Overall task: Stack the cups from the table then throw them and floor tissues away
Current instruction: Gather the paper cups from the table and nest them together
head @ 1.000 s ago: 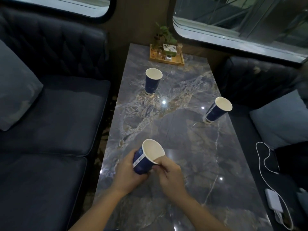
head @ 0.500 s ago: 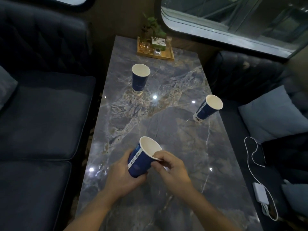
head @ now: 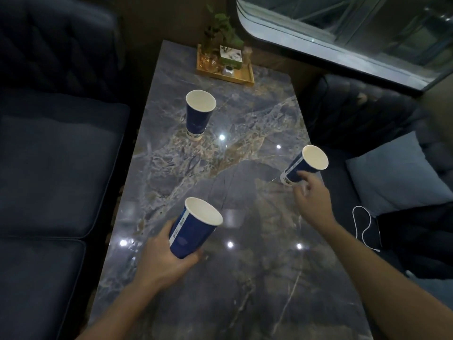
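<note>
1. Before you lies a long grey marble-patterned table (head: 245, 278) between dark blue sofas (head: 54, 168).
2. Your left hand (head: 164, 256) grips a tilted blue paper cup (head: 193, 229) above the near table.
3. Your right hand (head: 312, 192), fingers spread and empty, touches a second blue cup (head: 302, 165) at the right edge.
4. A third blue cup (head: 199, 114) stands upright farther back.

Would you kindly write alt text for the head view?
The left hand holds a blue paper cup over a marble table, while the open right hand reaches for a second cup at its right edge. A third cup stands farther back.
</note>
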`<state>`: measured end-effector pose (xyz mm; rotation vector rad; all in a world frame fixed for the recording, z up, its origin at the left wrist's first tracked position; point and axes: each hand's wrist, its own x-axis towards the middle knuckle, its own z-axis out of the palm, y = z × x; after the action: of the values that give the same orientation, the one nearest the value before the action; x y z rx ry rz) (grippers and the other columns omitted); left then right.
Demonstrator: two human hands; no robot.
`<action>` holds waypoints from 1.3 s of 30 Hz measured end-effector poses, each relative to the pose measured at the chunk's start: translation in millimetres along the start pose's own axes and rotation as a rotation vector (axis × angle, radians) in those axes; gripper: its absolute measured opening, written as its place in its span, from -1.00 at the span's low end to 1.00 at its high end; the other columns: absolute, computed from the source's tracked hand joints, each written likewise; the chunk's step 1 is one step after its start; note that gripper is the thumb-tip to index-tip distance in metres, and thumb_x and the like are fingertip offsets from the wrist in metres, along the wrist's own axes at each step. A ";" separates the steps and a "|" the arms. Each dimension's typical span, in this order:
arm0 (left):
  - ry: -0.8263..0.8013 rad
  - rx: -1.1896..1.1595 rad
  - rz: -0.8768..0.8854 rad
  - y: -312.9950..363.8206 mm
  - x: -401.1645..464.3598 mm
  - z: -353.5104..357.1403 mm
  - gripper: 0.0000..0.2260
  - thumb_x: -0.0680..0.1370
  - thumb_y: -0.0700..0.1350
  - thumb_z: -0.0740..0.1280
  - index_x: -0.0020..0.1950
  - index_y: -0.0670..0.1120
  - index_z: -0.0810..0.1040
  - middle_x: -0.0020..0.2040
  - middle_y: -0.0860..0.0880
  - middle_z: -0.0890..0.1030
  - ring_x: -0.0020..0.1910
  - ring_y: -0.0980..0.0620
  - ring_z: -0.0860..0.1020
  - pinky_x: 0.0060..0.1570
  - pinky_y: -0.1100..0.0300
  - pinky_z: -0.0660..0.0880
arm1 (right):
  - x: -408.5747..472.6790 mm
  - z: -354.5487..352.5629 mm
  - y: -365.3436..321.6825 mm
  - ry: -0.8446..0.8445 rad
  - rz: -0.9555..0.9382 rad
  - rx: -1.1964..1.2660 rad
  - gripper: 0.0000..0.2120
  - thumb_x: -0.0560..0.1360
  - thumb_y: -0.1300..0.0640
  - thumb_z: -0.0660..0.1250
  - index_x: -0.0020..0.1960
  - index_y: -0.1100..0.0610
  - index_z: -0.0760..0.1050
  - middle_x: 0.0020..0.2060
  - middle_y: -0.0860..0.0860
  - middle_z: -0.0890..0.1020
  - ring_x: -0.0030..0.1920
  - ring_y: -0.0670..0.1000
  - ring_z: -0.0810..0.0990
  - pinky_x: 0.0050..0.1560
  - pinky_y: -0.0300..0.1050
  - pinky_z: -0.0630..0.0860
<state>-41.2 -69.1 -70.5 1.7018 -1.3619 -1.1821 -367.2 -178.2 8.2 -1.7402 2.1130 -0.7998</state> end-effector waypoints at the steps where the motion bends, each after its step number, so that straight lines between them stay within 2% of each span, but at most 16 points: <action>1: 0.009 0.004 -0.010 -0.8 2.0 -2.3 -0.42 0.21 0.00 0.60 0.09 0.33 0.41 -0.19 0.29 0.63 -0.23 0.26 0.63 -0.32 0.30 0.51 | 11.2 -2.7 1.1 0.027 -0.012 -0.047 -0.70 0.47 0.32 0.30 0.20 0.23 0.49 0.10 0.14 0.60 0.06 0.03 0.52 0.02 -0.33 0.28; 2: 0.013 0.009 -0.020 -2.6 4.0 -4.4 -0.44 0.21 -0.01 0.60 0.08 0.32 0.42 -0.20 0.28 0.63 -0.23 0.26 0.62 -0.32 0.29 0.50 | 22.5 -5.0 2.9 0.040 -0.024 -0.095 -0.69 0.47 0.33 0.30 0.20 0.26 0.47 0.11 0.17 0.59 0.08 0.09 0.52 0.03 -0.32 0.28; 5: 0.024 0.023 -0.032 -9.0 8.3 -10.3 -0.44 0.20 0.00 0.59 0.13 0.22 0.47 -0.21 0.18 0.68 -0.27 0.25 0.63 -0.34 0.31 0.47 | 52.6 -6.3 16.1 0.027 -0.026 -0.235 -0.62 0.48 0.23 0.30 0.28 0.23 0.40 0.19 0.20 0.55 0.19 0.21 0.50 0.17 -0.01 0.41; 7: 0.033 0.019 -0.042 -14.0 9.0 -13.0 -0.41 0.19 -0.02 0.59 0.15 0.20 0.48 -0.23 0.15 0.69 -0.30 0.25 0.64 -0.35 0.32 0.48 | 66.8 -3.6 24.1 -0.011 -0.019 -0.332 -0.58 0.48 0.17 0.30 0.31 0.23 0.38 0.20 0.21 0.55 0.19 0.26 0.51 0.18 0.09 0.44; 11: 0.031 0.017 -0.049 -18.1 8.4 -18.6 -0.44 0.21 -0.08 0.59 0.12 0.21 0.49 -0.23 0.26 0.66 -0.31 0.25 0.63 -0.43 0.42 0.47 | 82.0 3.6 33.2 -0.116 0.004 -0.507 -0.67 0.49 0.13 0.26 0.22 0.22 0.43 0.01 0.26 0.62 0.01 0.32 0.55 -0.01 0.11 0.50; 14: 0.019 0.025 -0.044 -18.2 8.0 -22.8 -0.47 0.22 -0.07 0.60 0.07 0.24 0.47 -0.16 0.35 0.63 -0.28 0.25 0.63 -0.42 0.43 0.48 | 86.0 9.8 41.6 -0.136 0.055 -0.501 -0.84 0.48 0.15 0.23 0.02 0.18 0.46 -0.15 0.26 0.62 -0.10 0.31 0.55 -0.15 0.04 0.47; 16: 0.022 0.023 -0.046 -19.6 8.1 -24.7 -0.48 0.21 -0.05 0.60 0.07 0.22 0.48 -0.15 0.36 0.63 -0.27 0.26 0.63 -0.41 0.44 0.47 | 88.0 15.0 48.1 -0.148 0.066 -0.501 -0.89 0.48 0.18 0.20 -0.06 0.19 0.46 -0.19 0.26 0.62 -0.14 0.31 0.55 -0.17 0.01 0.44; 19: 0.027 0.020 -0.044 -23.0 7.1 -27.4 -0.46 0.20 -0.02 0.60 0.10 0.21 0.49 -0.13 0.34 0.64 -0.24 0.26 0.64 -0.38 0.43 0.47 | 88.0 17.1 51.8 -0.138 0.068 -0.499 -0.87 0.50 0.22 0.18 -0.06 0.22 0.49 -0.19 0.28 0.62 -0.17 0.30 0.54 -0.17 0.03 0.46; 24: 0.019 0.022 -0.031 -24.2 2.5 -31.7 -0.48 0.20 0.02 0.59 0.09 0.20 0.49 -0.15 0.29 0.65 -0.23 0.24 0.64 -0.31 0.30 0.52 | 69.8 15.1 32.3 -0.120 0.021 -0.401 -0.90 0.52 0.23 0.20 -0.06 0.17 0.49 -0.26 0.15 0.57 -0.29 0.16 0.47 -0.22 -0.06 0.39; 27: 0.021 0.028 -0.017 -21.4 -1.4 -33.9 -0.47 0.19 0.05 0.58 0.06 0.31 0.45 -0.17 0.23 0.68 -0.22 0.26 0.64 -0.29 0.28 0.55 | 47.0 15.7 6.9 -0.137 -0.055 -0.313 -0.91 0.54 0.23 0.22 -0.12 0.15 0.47 -0.32 0.09 0.54 -0.32 0.11 0.49 -0.29 -0.12 0.35; 30: 0.023 0.028 -0.008 -20.1 -6.1 -35.6 -0.44 0.18 0.07 0.58 0.04 0.42 0.40 -0.14 0.26 0.67 -0.19 0.29 0.63 -0.24 0.26 0.57 | 22.5 14.5 -26.5 -0.149 -0.148 -0.242 -0.87 0.54 0.25 0.24 -0.19 0.20 0.46 -0.37 0.08 0.52 -0.36 0.08 0.48 -0.42 -0.19 0.26; 35: 0.012 0.012 -0.007 -17.6 -17.3 -39.2 -0.42 0.18 0.13 0.59 0.13 0.28 0.45 -0.14 0.23 0.68 -0.20 0.27 0.65 -0.24 0.25 0.60 | -17.1 3.6 -75.4 -0.213 -0.235 -0.061 -0.88 0.54 0.29 0.26 -0.16 0.17 0.50 -0.36 -0.07 0.53 -0.33 -0.13 0.50 -0.35 -0.25 0.33; 39: 0.017 0.029 0.015 -14.6 -25.0 -42.2 -0.33 0.15 0.25 0.58 0.20 0.20 0.44 -0.09 0.23 0.67 -0.17 0.26 0.65 -0.22 0.28 0.60 | -43.2 -8.8 -104.7 -0.245 -0.258 0.111 -0.86 0.54 0.27 0.26 0.02 0.13 0.57 -0.17 -0.10 0.64 -0.14 -0.16 0.59 -0.17 -0.24 0.50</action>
<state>2.1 -43.2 -61.2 1.7152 -1.3859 -1.1414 -277.8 -146.7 70.9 -1.9635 1.6802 -0.7107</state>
